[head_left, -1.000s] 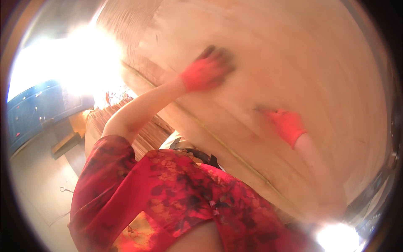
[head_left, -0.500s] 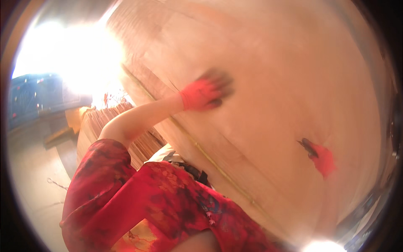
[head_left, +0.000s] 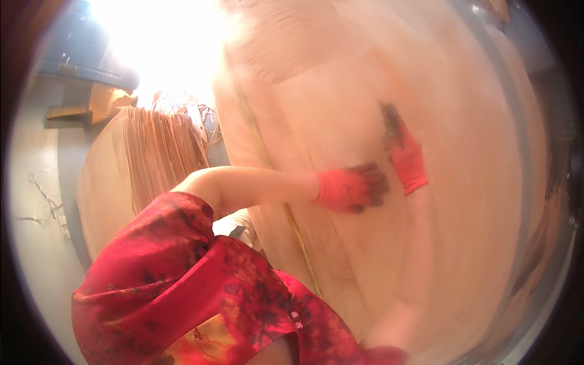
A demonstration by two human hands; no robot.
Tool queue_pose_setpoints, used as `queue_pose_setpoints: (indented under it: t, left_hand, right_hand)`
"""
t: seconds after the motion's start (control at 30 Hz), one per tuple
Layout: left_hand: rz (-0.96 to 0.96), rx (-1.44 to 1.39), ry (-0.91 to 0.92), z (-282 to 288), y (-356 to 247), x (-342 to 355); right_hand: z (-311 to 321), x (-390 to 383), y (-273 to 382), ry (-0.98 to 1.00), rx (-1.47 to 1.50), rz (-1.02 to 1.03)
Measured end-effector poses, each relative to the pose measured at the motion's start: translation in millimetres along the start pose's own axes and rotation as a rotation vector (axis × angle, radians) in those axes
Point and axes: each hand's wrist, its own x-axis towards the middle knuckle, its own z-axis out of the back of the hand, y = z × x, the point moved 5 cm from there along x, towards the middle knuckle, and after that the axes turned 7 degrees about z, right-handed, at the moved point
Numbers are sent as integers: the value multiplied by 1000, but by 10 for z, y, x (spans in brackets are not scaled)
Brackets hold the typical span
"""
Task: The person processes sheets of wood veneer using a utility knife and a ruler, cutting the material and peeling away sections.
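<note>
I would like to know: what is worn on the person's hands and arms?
The left hand and right hand wear red gloves with blackish finger parts. Both forearms are bare. The left sleeve is red with a dark pattern, ending near the elbow.

Sheet stack (head_left: 164,158) left of panel (head_left: 474,201); left hand (head_left: 353,187), right hand (head_left: 404,152) over panel

Left elbow (head_left: 202,180) bent, left hand (head_left: 351,188) spread, right hand (head_left: 405,152) close by (fingers (head_left: 392,117) blurred)
</note>
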Motion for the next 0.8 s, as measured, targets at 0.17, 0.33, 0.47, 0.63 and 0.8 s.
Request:
queue_pose_setpoints:
  t: [0.17, 0.33, 0.47, 0.63, 0.8]
  left_hand:
    - [-1, -69, -102, -62, 60, -31]
    - [10, -67, -210, 138, -33, -113]
    - [456, 196, -244, 679, 1043, -280]
    - [616, 21, -321, 1438, 2072, -650]
    - [672, -66, -228, 1350, 2269, -745]
  right_hand:
    - [-145, 417, -266, -79, -346, 281]
    - [-163, 427, -316, -41, -414, 81]
    - [-152, 375, -229, -26, -412, -14]
    - [-133, 380, -253, -73, -447, 137]
    - [-102, 373, -125, 14, -282, -57]
